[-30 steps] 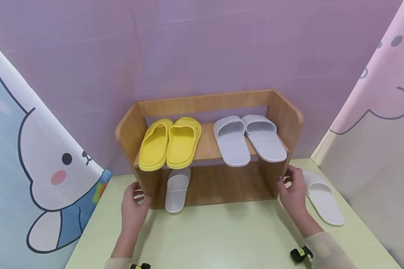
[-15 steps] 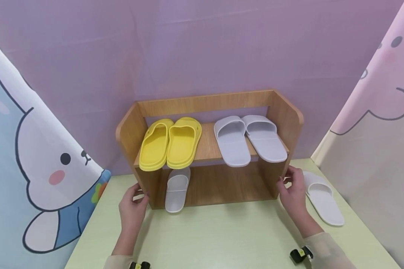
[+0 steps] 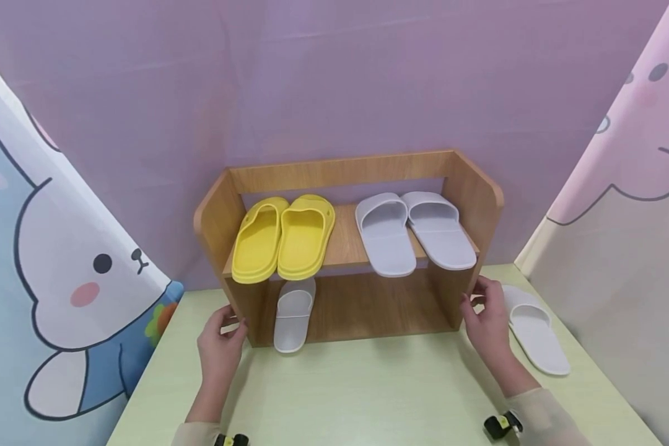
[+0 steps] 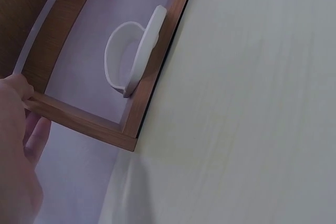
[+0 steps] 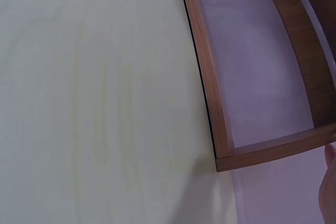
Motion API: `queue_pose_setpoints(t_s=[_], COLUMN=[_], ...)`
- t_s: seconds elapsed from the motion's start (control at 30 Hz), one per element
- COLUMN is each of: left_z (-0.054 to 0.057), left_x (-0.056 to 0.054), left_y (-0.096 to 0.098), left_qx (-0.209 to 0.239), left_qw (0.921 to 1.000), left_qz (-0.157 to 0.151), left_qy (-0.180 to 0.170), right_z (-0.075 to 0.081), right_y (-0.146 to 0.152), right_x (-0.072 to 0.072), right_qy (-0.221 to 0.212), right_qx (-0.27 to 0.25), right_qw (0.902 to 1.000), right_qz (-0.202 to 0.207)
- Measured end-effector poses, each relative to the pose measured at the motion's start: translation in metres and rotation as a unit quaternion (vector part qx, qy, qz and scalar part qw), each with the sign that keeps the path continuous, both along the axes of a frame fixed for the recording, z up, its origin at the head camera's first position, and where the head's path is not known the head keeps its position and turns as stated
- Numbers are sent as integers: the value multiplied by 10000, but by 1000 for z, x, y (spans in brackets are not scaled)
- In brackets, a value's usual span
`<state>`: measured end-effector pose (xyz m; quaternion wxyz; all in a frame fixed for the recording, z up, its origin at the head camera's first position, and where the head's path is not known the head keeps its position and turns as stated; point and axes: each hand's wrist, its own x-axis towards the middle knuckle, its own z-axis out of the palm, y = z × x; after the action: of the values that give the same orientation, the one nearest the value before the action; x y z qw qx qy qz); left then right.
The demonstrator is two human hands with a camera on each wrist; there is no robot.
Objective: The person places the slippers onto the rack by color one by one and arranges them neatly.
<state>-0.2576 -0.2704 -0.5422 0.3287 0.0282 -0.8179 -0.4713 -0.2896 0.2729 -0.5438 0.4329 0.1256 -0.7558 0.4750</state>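
Observation:
A small wooden shoe rack [image 3: 340, 175] stands on the table in the head view. My left hand [image 3: 220, 347] grips the front edge of its left side panel low down, thumb at the edge and fingers behind the outer face. On the opposite side, my right hand [image 3: 486, 319] holds the right panel's front edge the same way. Two yellow clogs [image 3: 303, 241] sit on the upper shelf's left, and two pale grey slippers [image 3: 387, 244] on its right. One light slipper [image 3: 292, 322] lies below, at the left of the bottom shelf; the left wrist view shows it side-on.
A single light slipper [image 3: 537, 337] lies on the pale green table [image 3: 357, 396], just right of my right hand. Purple cloth [image 3: 334, 80] hangs behind the rack. Printed curtains close in at both sides, with a rabbit figure [image 3: 83, 248] on the left one.
My left hand has shifted slightly down and left at the panel's edge. The rabbit curtain has drifted left. The rack, footwear and right hand keep their places.

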Motion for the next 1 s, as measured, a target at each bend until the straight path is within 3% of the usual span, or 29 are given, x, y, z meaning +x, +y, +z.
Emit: queue_pose_setpoints(t_s=[0.37, 0.57, 0.87, 1.0], left_z=[-2, -2, -4, -3], left_x=[-2, -3, -2, -5], left_y=[-3, -3, -5, -4], left_qx=[-77, -141, -168, -122], left_qw=[10000, 9999, 9998, 9998], left_qz=[-51, -60, -26, -98], left_qy=[32, 21, 110, 122], right_z=[5, 4, -4, -9], right_y=[9, 18, 46, 66], right_x=[9, 17, 23, 26], right_qy=[-342, -410, -693, -908], right_qx=[358, 851, 1281, 1271], right_qw=[9988, 9955, 9887, 9844], right_qz=[52, 20, -346, -810])
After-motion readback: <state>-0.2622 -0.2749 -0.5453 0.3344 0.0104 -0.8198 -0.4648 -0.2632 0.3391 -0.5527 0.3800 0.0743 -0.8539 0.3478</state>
